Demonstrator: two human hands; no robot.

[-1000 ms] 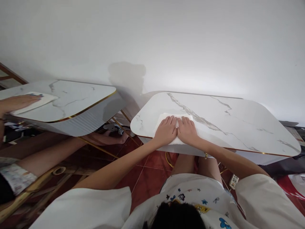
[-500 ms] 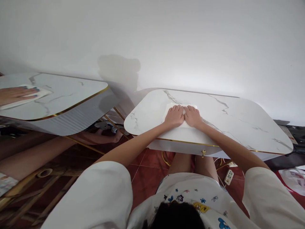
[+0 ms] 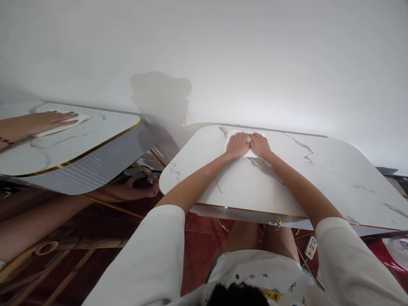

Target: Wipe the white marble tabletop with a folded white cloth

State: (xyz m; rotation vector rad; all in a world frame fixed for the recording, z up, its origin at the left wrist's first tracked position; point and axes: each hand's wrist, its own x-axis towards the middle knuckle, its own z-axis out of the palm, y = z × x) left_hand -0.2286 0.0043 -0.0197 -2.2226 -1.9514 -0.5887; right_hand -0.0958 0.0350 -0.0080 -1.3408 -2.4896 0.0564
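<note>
A folded white cloth (image 3: 251,154) lies on the white marble-patterned tabletop (image 3: 318,187), toward its back edge. On the cloth's left half my left hand (image 3: 237,145) presses down, fingers bent and close together over it. My right hand (image 3: 260,145) holds the right half the same way, the two hands nearly touching at the thumbs. Both arms reach forward across the table. Parts of the cloth under the palms are hidden.
At left, a co-worker's hand (image 3: 54,121) rests on another white cloth (image 3: 81,120) on a similar table (image 3: 105,138). A white wall (image 3: 223,55) stands behind. Below are a gold drawer knob (image 3: 278,224), a power strip (image 3: 310,247) and a bamboo chair (image 3: 73,243).
Both my hands have pushed the cloth farther toward the table's back edge. The co-worker's hand has slid to the right with its cloth. My view has shifted slightly.
</note>
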